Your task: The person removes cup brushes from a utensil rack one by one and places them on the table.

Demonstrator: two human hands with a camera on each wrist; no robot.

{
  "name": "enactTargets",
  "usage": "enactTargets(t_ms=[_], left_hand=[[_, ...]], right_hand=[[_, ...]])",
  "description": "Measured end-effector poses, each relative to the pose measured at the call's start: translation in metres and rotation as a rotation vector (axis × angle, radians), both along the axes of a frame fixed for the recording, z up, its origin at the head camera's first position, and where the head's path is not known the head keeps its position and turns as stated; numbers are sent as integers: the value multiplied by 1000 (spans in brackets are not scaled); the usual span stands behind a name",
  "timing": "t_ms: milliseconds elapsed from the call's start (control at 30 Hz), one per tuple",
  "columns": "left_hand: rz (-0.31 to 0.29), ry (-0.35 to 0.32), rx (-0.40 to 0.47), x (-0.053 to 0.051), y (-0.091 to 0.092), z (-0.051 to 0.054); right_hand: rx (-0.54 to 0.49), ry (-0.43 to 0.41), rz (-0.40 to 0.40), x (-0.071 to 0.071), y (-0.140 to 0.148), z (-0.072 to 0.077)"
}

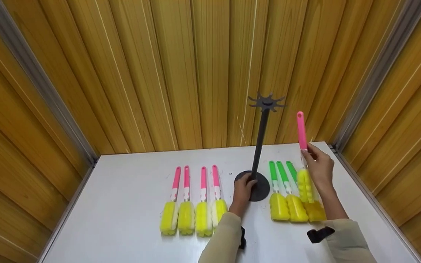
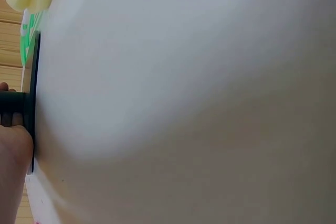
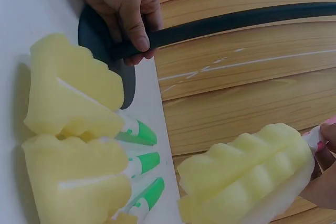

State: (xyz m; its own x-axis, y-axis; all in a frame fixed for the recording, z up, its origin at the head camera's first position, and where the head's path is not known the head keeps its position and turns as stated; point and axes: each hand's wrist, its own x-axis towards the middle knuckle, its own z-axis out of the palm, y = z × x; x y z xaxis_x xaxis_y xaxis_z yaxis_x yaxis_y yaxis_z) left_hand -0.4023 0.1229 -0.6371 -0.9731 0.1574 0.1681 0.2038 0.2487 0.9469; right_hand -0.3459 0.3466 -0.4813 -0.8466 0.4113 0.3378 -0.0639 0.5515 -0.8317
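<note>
My left hand (image 1: 244,190) grips the bottom of the pole of a black stand (image 1: 260,146), just above its round base. Several hooks spread out at the stand's top, with nothing hanging on them. To the right, my right hand (image 1: 319,166) pinches a pink-handled sponge brush (image 1: 302,131) near its white neck. That brush is upright, handle up and yellow sponge down, raised above the table. Below and beside it lie three green-handled sponge brushes (image 1: 279,206). In the right wrist view, the held brush's sponge (image 3: 247,177) shows clear of the table.
Several pink-handled sponge brushes (image 1: 186,215) lie in a row left of the stand, handles pointing to the back. The white table (image 1: 122,204) is enclosed by wood-patterned panels (image 1: 210,73) at the back and sides.
</note>
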Motion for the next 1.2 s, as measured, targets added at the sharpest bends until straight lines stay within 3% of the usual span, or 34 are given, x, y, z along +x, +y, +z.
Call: enactTargets(t_ms=[300,433,567,800,967,1200], left_hand=[[9,3,13,2,-3,0],[3,9,28,2,-2,-1],[2,8,24,1,-2,0],[2,-7,19,2,-1,1],[10,3,6,2,-1,0],[14,13,-8,2,0,0]], right_hand=[[-1,-96,4,8,23,-10],[28,-49,-22,8,35,-17],[50,-74,-33,8,45,-22],[30,-203,-5,8,61,-29],[38,-214,39,7,71,-39],[58,-236,38,4,78,-50]])
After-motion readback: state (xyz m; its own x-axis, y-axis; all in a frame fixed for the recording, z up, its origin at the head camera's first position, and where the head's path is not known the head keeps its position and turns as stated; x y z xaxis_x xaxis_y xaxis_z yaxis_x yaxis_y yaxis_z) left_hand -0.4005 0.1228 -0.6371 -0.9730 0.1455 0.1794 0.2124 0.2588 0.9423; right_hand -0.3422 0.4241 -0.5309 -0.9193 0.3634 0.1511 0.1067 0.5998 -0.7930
